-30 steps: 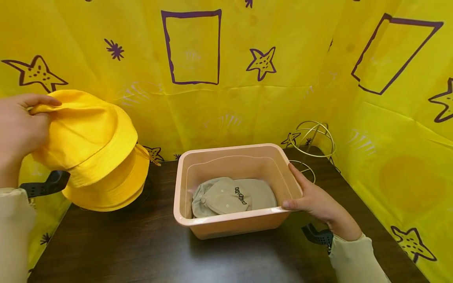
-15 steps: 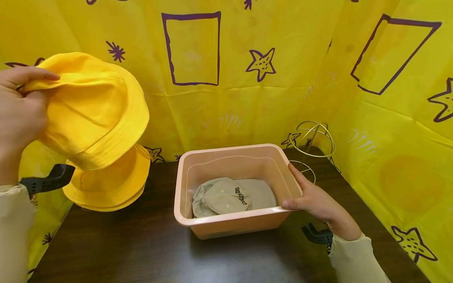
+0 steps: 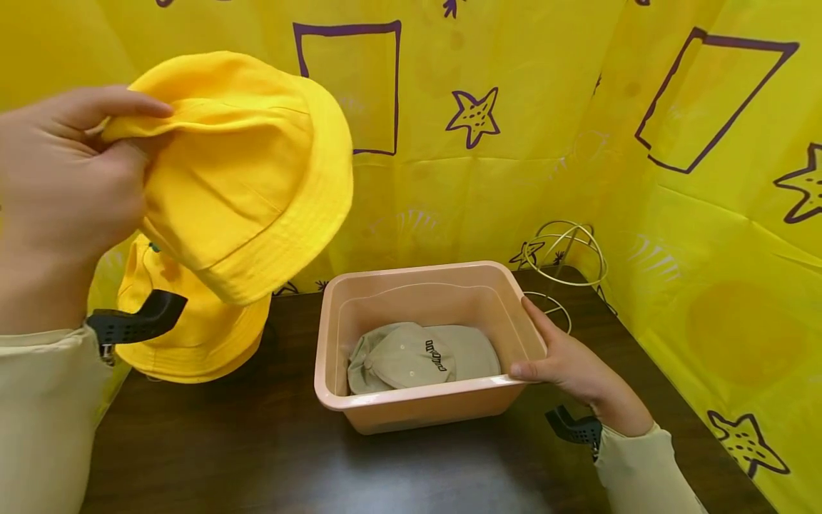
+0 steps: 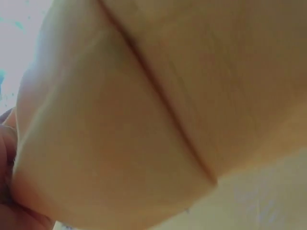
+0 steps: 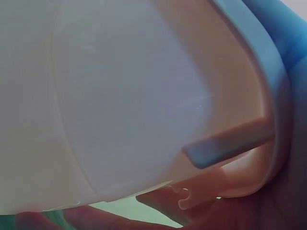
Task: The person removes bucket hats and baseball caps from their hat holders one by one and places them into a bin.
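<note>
My left hand (image 3: 61,185) grips the brim of a yellow bucket hat (image 3: 250,171) and holds it in the air at the upper left. The hat's cloth (image 4: 144,110) fills the left wrist view. Below it another yellow bucket hat (image 3: 193,335) stays on a stand at the table's left. A pink plastic tub (image 3: 424,407) sits mid-table with a beige cap (image 3: 417,357) lying inside. My right hand (image 3: 571,368) holds the tub's right rim, thumb on its front corner. The right wrist view shows only the tub's wall (image 5: 120,105) up close.
An empty wire hat stand (image 3: 568,257) stands behind the tub at the back right. Yellow sheeting with purple stars and rectangles (image 3: 475,114) walls in the dark wooden table (image 3: 257,457) on the back and both sides.
My left hand has lifted the upper yellow hat off the lower one and carried it up and to the right. My right hand and the tub have stayed put.
</note>
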Demonstrator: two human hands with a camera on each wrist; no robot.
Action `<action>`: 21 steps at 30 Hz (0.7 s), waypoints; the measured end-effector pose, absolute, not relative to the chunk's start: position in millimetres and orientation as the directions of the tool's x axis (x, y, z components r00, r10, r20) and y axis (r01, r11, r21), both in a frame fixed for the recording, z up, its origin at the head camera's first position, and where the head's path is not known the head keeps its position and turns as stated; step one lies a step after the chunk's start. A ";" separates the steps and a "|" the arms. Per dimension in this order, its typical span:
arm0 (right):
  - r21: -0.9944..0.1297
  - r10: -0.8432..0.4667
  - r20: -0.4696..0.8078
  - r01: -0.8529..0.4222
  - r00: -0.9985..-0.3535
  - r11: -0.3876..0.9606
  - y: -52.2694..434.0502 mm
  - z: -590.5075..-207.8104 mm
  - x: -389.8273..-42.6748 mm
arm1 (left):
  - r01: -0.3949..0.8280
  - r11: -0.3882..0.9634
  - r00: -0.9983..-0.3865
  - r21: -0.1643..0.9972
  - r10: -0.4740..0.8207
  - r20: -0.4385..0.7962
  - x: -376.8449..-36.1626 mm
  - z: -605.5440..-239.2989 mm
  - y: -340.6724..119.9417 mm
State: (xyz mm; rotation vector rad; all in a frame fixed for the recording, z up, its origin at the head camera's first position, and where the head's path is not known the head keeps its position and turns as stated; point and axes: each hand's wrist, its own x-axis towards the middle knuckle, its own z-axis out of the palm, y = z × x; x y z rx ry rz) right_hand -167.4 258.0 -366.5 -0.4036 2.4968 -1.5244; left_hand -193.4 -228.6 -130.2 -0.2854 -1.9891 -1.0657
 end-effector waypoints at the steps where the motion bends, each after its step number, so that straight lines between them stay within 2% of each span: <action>1: -0.892 -0.325 -0.020 -0.130 -0.945 0.432 258.3 -366.6 -167.4 | 0.546 0.603 -0.625 0.581 -0.168 0.762 -193.0 -130.6 -222.5; 5: -0.894 -0.326 -0.019 -0.130 -0.945 0.429 259.4 -367.3 -167.4 | 0.629 0.482 -0.644 0.610 -0.118 0.756 -193.0 -134.0 -196.9; 11: -0.884 -0.329 0.000 -0.154 -0.944 0.441 261.0 -367.2 -167.0 | 0.714 0.095 -0.698 0.694 0.023 0.715 -197.2 -142.2 -161.1; 13: -0.880 -0.331 0.003 -0.160 -0.943 0.448 261.1 -367.3 -166.9 | 0.718 0.022 -0.696 0.696 0.066 0.715 -199.3 -146.3 -149.9; 16: -0.882 -0.341 0.005 -0.165 -0.940 0.442 260.7 -368.0 -167.3 | 0.721 0.032 -0.689 0.692 0.127 0.713 -202.3 -155.0 -133.8; 21: -0.900 -0.366 0.019 -0.175 -0.930 0.399 259.3 -368.4 -169.1 | 0.725 0.147 -0.683 0.673 0.280 0.674 -211.4 -177.8 -111.2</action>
